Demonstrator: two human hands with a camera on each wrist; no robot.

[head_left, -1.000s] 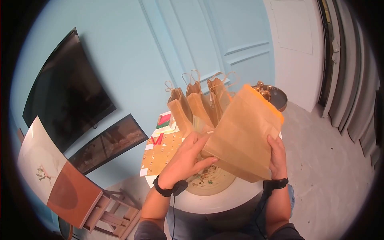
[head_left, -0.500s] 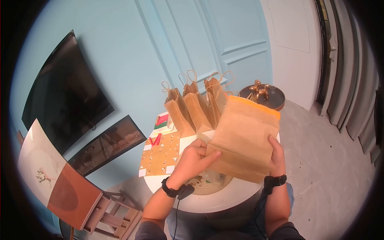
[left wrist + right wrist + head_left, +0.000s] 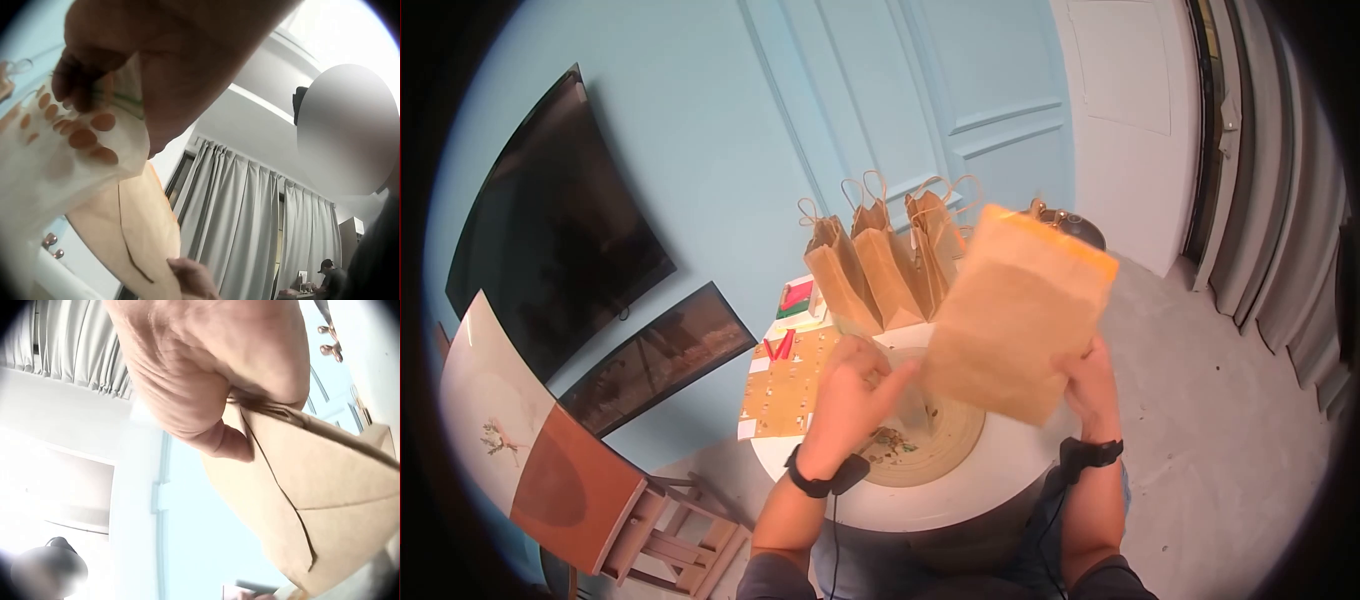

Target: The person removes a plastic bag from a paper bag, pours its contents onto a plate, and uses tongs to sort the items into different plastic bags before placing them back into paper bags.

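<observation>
Both hands are apart above the round table (image 3: 990, 480): right hand (image 3: 1090, 385) pinches the flat paper bag (image 3: 1015, 315) at its lower edge, left hand (image 3: 850, 395) grips a dotted wrapper (image 3: 59, 156). The bag seems light, thin, easily creased; its folded bottom looks the best hold.

The left hand (image 3: 156, 69) fills the top of the frame, its fingers curled round a translucent white sheet printed with orange dots (image 3: 56, 150). Below the sheet hangs a flat brown paper bag (image 3: 134, 237), folded seams visible. Fingers of the right hand (image 3: 194, 278) touch the bag's lower edge. Grey pleated curtains (image 3: 250, 231) hang behind. A person in a cap (image 3: 326, 280) sits far off, lower right.
</observation>
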